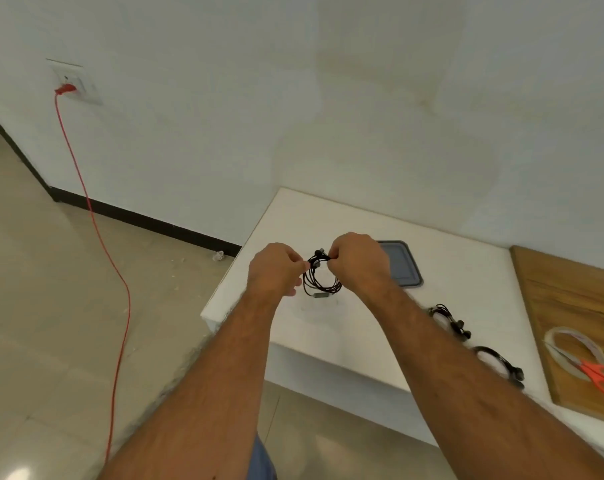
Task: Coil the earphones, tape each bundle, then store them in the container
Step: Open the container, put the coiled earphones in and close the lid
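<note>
A coil of black earphones (323,280) hangs above the white table (362,327), held between both hands. My left hand (276,270) pinches its left side. My right hand (357,263) pinches its top right, next to the earbuds. Two more coiled black earphone bundles lie on the table to the right, one (447,318) farther back and one (499,365) near the front edge. A dark grey container lid (402,266) lies flat behind my right hand. A roll of clear tape (576,351) rests on a wooden board (570,306) at the right.
Orange-handled scissors (596,374) lie across the tape roll. A red cable (99,237) runs from a wall socket (73,83) down over the tiled floor at the left. The table's left edge drops off just below my left hand. A white wall stands behind.
</note>
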Available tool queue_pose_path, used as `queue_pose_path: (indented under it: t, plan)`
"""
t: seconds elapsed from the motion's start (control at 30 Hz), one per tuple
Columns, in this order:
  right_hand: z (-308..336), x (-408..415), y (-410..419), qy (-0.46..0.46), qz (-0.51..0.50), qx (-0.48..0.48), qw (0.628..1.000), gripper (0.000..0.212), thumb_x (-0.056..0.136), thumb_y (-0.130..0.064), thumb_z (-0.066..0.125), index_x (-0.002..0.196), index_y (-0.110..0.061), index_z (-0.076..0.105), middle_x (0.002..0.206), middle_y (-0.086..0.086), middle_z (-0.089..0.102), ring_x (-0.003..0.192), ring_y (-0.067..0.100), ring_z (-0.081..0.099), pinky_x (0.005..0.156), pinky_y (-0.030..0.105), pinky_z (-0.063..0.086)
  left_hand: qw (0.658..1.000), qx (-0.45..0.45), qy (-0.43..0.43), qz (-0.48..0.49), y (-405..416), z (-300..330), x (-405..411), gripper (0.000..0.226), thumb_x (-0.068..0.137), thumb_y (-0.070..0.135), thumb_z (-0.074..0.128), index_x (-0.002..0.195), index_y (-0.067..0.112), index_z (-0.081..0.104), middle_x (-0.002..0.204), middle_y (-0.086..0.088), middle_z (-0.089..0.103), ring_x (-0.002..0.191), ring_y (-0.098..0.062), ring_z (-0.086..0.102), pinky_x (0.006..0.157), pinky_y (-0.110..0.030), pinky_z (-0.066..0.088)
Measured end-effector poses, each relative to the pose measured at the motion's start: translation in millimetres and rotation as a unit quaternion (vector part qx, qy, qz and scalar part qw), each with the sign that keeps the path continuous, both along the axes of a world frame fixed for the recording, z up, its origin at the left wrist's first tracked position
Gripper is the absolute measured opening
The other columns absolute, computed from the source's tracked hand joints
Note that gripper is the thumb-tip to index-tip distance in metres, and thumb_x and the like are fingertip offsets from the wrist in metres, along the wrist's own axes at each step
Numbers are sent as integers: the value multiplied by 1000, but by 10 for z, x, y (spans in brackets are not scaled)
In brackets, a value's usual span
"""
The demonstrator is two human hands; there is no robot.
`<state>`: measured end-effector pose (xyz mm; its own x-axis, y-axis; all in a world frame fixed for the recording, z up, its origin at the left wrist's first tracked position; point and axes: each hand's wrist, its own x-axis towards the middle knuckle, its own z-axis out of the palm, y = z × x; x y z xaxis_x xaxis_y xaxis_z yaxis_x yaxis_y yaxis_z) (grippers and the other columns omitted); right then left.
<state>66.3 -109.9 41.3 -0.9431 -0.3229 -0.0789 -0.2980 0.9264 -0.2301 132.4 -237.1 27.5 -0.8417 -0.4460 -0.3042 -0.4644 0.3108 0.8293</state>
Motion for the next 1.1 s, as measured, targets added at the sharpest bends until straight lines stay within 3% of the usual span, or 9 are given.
queue_pose_path:
  t: [0.13,0.23,0.47,0.57,0.63,0.73,0.83,1.0,1.1]
  plan:
    - [-217,-114,-192,-26,12,34,999,18,81,-10,60,88,-19,73,79,1,69,73,22,64,52,23,42,998,-62,-22,-8,-118,-102,-101,15,87,16,68,73,19,63,80,-9,73,73,-23,74,71,-38,62]
    - [-365,-162,-261,-14,26,76,997,16,83,-7,60,89,-16,71,77,1,66,71,22,63,55,26,45,995,-99,-24,-19,-82,-171,-186,3,85,12,68,83,14,71,82,-11,74,77,-25,73,72,-39,61]
    - [-494,-156,-240,18,73,158,985,14,87,-4,60,79,-13,53,66,1,48,67,22,52,58,29,41,983,-172,-34,-60,22,-237,-284,8,87,11,66,90,9,73,83,-11,75,78,-26,73,77,-38,60]
    - [-450,-148,-158,23,71,134,988,15,90,-9,62,80,-14,52,78,3,60,69,21,53,58,28,40,982,-174,-21,-67,109,-232,-293,12,89,11,63,97,11,73,88,-9,75,80,-25,72,79,-37,59]
    - [-378,-115,-30,31,69,107,991,4,92,-14,62,89,-15,59,91,4,67,77,22,59,60,29,42,985,-159,-4,-71,215,-210,-309,14,89,13,64,100,11,72,90,-9,75,82,-25,72,80,-38,58]
    - [-298,-45,313,38,46,40,997,18,95,-26,58,109,-18,67,104,2,69,97,24,64,71,31,49,986,-138,34,-87,447,-128,-318,12,90,16,65,99,12,71,88,-5,74,76,-17,72,74,-34,59]
    - [-222,-16,883,37,-10,3,999,16,92,-29,57,101,-22,69,102,0,69,99,25,63,74,30,46,984,-122,58,-118,761,-46,-311,8,90,22,63,93,18,69,76,4,71,63,-6,69,62,-25,56]
    - [-255,-93,1972,24,-153,-37,987,17,87,-28,62,102,-26,71,104,-4,71,99,21,62,79,30,48,974,-120,57,-186,1331,-75,-373,14,91,28,62,88,16,69,74,1,72,67,-9,70,70,-30,57]
    - [-347,-150,2363,2,-207,-77,975,13,84,-26,65,95,-24,72,96,-5,72,90,18,64,73,29,51,966,-138,40,-214,1649,-183,-466,19,91,32,62,87,15,70,73,1,71,74,-13,69,67,-26,51]
